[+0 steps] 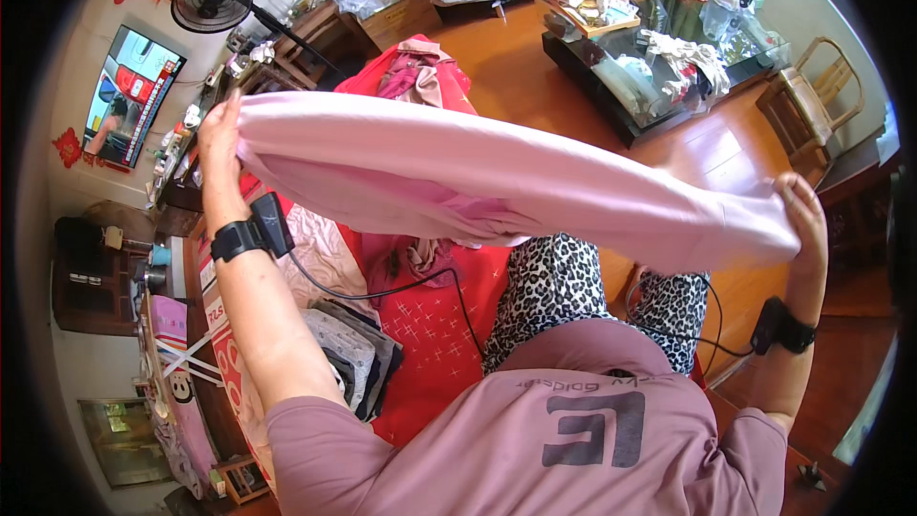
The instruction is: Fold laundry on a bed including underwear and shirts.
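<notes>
A pale pink garment [497,158] is stretched out in the air between my hands, its middle sagging a little and a darker pink fold showing underneath. My left hand [220,134] is closed on one end, near the television side. The other end is gripped by my right hand [804,220], its fingers bent over the edge. Whether the garment is a top or trousers I cannot tell. Below it lies a red patterned bedspread [439,325] with a stack of folded grey and dark clothes [353,354] and a pale pink cloth [320,239] near my left forearm.
Rumpled pink clothes [411,76] lie at the far end of the bedspread. A black standing fan [215,0] rises at the far left. Beyond on the right are a cluttered glass-topped table [602,67] and a wooden chair [812,100]. Black cables [382,294] run from both wrist straps.
</notes>
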`<state>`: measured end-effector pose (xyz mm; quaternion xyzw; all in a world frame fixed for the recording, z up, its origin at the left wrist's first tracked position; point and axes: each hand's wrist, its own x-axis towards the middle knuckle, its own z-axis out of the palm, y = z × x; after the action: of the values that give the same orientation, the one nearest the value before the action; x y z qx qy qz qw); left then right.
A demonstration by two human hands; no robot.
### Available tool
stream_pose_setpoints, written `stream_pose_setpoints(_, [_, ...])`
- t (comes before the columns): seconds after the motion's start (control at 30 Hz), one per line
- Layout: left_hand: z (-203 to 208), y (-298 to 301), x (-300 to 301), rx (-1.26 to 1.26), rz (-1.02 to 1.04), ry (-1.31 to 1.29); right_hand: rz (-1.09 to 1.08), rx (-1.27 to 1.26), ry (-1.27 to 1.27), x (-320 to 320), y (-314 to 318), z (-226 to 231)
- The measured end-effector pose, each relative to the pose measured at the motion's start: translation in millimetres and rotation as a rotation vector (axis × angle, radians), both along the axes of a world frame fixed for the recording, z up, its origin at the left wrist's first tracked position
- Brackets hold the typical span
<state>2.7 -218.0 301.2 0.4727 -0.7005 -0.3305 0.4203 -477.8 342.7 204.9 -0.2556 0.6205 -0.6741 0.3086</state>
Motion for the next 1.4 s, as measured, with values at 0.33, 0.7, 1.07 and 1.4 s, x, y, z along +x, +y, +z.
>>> stream_pose_setpoints(0.33, [-209.0, 117.2, -95.8, -0.051, -0.428, -0.371, 0.407, 0.777, 0.802, 8.0, 1.8, -113.7])
stream_pose_setpoints(0.7, [-281.5, 275.4, -44.3, 1.107, -0.596, -0.638, 0.770, 0.208, 1.061, 159.3, -167.3, -146.6])
stream_pose_setpoints(1.07, [-310.6, 272.4, -33.6, 1.121, -0.300, -0.231, 0.641, 0.341, 1.253, 164.6, -198.8, -166.4])
stream_pose_setpoints(1.4, [-195.8, 210.0, -4.0, 0.749, -0.500, 1.255, 0.120, 0.108, 0.400, 100.6, -211.6, -107.8])
